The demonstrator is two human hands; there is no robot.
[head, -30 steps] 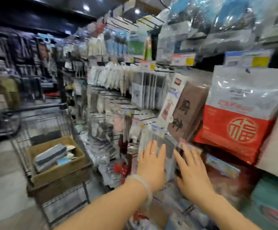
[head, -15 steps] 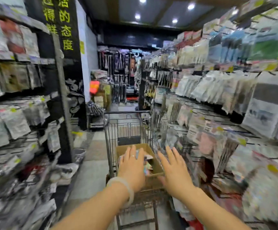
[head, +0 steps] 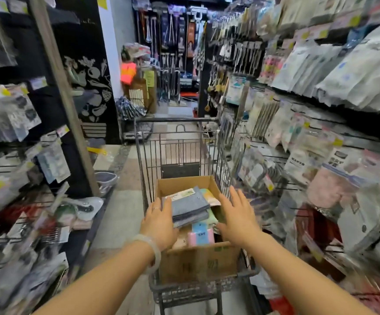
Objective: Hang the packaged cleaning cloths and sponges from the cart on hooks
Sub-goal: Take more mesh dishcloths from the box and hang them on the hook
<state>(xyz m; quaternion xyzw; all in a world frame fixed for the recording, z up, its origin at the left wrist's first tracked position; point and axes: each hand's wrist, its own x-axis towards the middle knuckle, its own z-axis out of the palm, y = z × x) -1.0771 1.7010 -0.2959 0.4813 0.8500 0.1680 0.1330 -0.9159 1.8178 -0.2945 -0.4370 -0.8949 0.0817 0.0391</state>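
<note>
Now pickup step. Left hand [head: 159,223] spread flat, empty, fingertips touching left edge of grey cloth pack [head: 190,204]. Right hand [head: 237,220] spread, empty, over right side of box [head: 198,262], grasping nothing. Pink-blue sponge pack [head: 201,235] at near edge of box, cloths stacked toward far edge. Box sits in cart [head: 180,142]. Next, likely: close both hands on top pack, lift, turn to hooks [head: 293,185] on right rack.

Head cam, fwd-down along aisle, cart [head: 180,155] close, edges blurry
</note>
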